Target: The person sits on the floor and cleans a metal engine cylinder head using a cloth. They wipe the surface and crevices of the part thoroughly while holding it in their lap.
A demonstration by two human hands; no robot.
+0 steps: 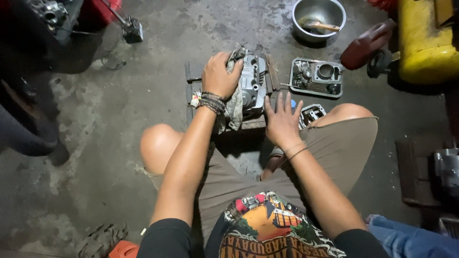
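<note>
A printed shirt (267, 229) fills the bottom edge. At frame centre, the left hand (221, 74) presses a grey rag (234, 102) onto an engine part (253, 83); the right hand (283, 120), fingers spread, rests beside it. A steel bowl (319, 19) sits at upper right.

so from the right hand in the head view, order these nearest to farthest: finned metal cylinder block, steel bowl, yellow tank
1. Finned metal cylinder block, just ahead and right of the right hand.
2. Round steel bowl, farther ahead at the top, holding a wooden-handled brush.
3. Yellow tank, far right.
</note>
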